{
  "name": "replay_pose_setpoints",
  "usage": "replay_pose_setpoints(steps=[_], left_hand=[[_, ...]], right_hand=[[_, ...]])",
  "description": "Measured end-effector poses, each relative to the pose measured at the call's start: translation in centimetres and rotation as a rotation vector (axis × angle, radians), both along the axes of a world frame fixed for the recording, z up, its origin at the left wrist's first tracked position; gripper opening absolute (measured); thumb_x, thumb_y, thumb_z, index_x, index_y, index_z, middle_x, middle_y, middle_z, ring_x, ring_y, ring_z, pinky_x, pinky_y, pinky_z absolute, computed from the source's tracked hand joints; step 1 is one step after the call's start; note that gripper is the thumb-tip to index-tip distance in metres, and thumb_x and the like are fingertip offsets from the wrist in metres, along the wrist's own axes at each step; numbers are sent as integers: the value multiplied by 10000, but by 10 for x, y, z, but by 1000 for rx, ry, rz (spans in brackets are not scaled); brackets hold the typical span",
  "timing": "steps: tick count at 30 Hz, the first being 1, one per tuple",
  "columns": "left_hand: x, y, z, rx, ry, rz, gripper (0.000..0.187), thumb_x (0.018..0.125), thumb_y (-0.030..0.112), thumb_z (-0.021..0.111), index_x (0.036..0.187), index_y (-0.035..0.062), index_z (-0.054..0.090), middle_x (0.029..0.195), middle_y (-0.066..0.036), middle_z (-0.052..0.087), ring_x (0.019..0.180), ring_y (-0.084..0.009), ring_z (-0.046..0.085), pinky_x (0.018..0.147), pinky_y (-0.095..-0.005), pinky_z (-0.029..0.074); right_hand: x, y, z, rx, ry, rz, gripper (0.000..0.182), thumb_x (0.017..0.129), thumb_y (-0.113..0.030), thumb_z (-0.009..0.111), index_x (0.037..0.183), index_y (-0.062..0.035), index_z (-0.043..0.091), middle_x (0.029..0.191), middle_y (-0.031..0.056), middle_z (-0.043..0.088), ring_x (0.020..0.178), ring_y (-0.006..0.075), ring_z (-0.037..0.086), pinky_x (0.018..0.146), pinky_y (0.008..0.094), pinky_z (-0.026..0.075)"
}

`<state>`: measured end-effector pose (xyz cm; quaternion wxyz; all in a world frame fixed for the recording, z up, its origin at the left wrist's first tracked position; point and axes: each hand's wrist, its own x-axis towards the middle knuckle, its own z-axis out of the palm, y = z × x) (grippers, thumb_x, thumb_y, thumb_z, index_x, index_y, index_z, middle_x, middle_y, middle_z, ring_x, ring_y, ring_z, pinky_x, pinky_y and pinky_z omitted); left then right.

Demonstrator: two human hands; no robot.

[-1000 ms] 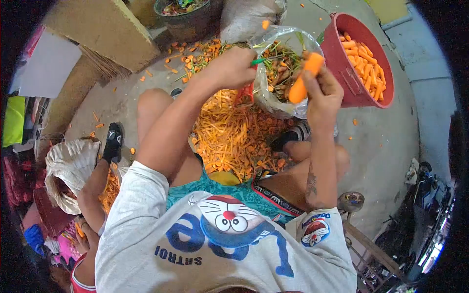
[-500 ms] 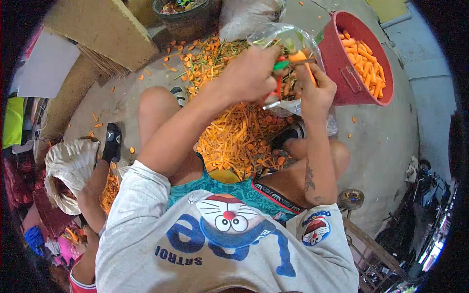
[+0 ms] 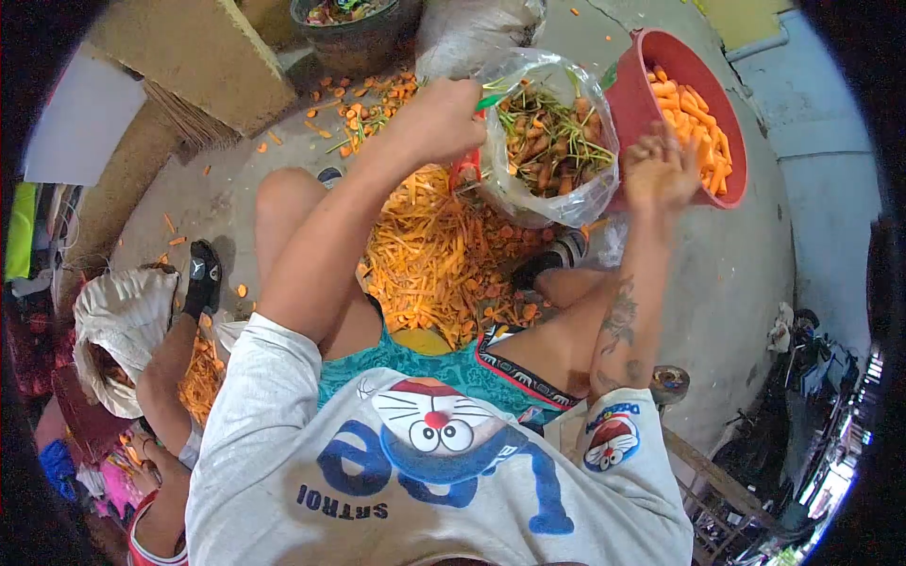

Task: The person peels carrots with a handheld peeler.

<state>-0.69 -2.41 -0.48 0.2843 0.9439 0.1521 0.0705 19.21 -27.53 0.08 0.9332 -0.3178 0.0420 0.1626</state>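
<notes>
- Shirt (image 3: 396, 462) at the bottom of the frame: grey, printed with a blue cartoon cat and mirrored lettering that seems to read "LOVE", with smaller letters under it too reversed to be sure of.
- Peelings (image 3: 444, 255) lie in an orange heap between the knees at mid-frame.
- Left hand (image 3: 439, 118), upper centre, is closed round a peeler (image 3: 469, 162) with a green grip and red frame, held over the heap beside the clear bag (image 3: 552, 141).
- Right hand (image 3: 658, 170), upper right, hangs fingers spread at the rim of the red tub (image 3: 630, 99), gripping nothing I can see; the two hands are well apart.
- Peeled carrots (image 3: 698, 132) lie inside that tub; the bag holds unpeeled roots and green tops.
- Risk, as I judge it: the tub is tilted, so a knock from the wrist could spill it, and the peeler's blade sits near the thin bag and could tear it.
- Another person's arm (image 3: 170, 368) works at the lower left, beside a white sack (image 3: 123, 321).
</notes>
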Motion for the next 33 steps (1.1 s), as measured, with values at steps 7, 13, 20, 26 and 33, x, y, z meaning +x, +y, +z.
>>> replay_pose_setpoints(steps=[7, 13, 20, 26, 33], left_hand=[[0, 22, -4, 4, -38, 49, 333, 815, 173, 637, 1055, -55, 667, 956, -340, 674, 956, -479, 674, 859, -515, 546], [-12, 36, 1, 42, -43, 64, 326, 818, 180, 646, 1041, -57, 670, 943, -323, 685, 935, -476, 681, 851, -530, 544], [-13, 46, 4, 43, -35, 67, 300, 822, 175, 656, 1027, -43, 667, 906, -313, 687, 906, -472, 685, 815, -530, 546], [-11, 49, 1, 23, -126, 84, 261, 825, 158, 681, 1001, -34, 656, 871, -299, 681, 848, -469, 675, 762, -499, 542], [-1, 44, 4, -268, -465, -8, 263, 908, 250, 765, 972, 15, 665, 767, -83, 666, 723, -200, 623, 715, -356, 516]], right_hand=[[-6, 49, -129, -1854, -1033, 543, 450, 924, -354, 634, 1108, 54, 686, 1118, 274, 709, 1024, 471, 672, 905, 498, 527], [23, -1, -224, -2269, -734, 580, 487, 862, -437, 680, 1008, 25, 732, 1063, 346, 689, 1091, 472, 661, 971, 518, 513], [20, -8, -240, -2297, -688, 337, 458, 898, -440, 640, 1022, -14, 753, 1016, 296, 719, 1072, 468, 671, 953, 501, 524], [-11, 25, -169, -2079, -820, 428, 428, 946, -454, 582, 1161, -115, 733, 1042, 248, 725, 1008, 438, 693, 895, 497, 525], [-55, 41, -67, -638, -405, 377, 455, 992, -205, 466, 1356, 51, 563, 1033, 186, 723, 713, 249, 699, 629, 352, 577]])
